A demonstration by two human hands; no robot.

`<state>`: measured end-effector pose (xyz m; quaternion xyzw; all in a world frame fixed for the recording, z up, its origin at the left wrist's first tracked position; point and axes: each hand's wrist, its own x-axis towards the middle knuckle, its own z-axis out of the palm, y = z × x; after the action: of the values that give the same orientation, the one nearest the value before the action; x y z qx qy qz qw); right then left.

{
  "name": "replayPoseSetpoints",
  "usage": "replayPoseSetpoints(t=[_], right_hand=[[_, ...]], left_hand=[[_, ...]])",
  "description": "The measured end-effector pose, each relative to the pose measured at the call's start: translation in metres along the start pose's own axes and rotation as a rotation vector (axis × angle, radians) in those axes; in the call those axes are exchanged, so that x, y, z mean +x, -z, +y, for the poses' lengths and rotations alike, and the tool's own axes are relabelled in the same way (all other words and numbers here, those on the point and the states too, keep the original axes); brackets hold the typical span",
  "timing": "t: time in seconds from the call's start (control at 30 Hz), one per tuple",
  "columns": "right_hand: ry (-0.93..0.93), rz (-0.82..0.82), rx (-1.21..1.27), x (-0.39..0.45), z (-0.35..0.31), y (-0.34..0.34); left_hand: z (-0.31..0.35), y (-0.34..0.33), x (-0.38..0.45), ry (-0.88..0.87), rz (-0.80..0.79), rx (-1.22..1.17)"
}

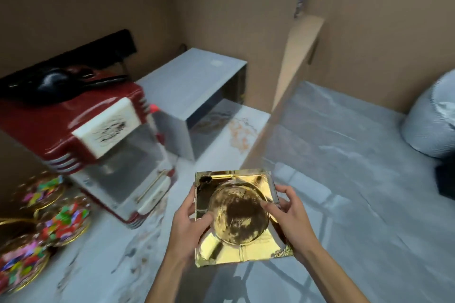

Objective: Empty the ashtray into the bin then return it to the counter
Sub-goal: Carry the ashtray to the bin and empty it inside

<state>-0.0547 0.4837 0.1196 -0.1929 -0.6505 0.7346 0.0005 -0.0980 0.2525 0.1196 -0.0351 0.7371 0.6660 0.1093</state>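
A square gold ashtray (216,248) with a round bowl stained by dark ash sits level between both hands at the bottom centre. My left hand (189,226) grips its left edge, thumb on the rim. My right hand (291,219) grips its right edge, one finger reaching into the bowl. The ashtray hovers over the edge of the white marble counter (110,263). A silver mesh bin (428,125) with a pale liner stands on the floor at the far right, partly cut off by the frame.
A red popcorn machine (98,140) stands on the counter to the left, with gold dishes of colourful sweets (59,219) beside it. A grey box-shaped unit (192,91) is behind. A cabinet door edge (295,61) juts out ahead. Grey marbled floor (344,179) lies to the right.
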Motion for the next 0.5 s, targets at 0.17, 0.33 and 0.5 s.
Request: replayPoseSetpoints(t=[0.17, 0.33, 0.5], right_hand=[[0.004, 0.213, 0.038, -0.014, -0.018, 0.092], [0.059, 0.384, 0.067, -0.036, -0.036, 0.191], [0.096, 0.52, 0.069, -0.064, -0.051, 0.283]], left_hand=[[0.039, -0.103, 0.006, -0.045, -0.18, -0.039], [0.065, -0.208, -0.002, -0.074, -0.355, -0.02], [0.077, -0.307, -0.016, -0.082, -0.509, -0.002]])
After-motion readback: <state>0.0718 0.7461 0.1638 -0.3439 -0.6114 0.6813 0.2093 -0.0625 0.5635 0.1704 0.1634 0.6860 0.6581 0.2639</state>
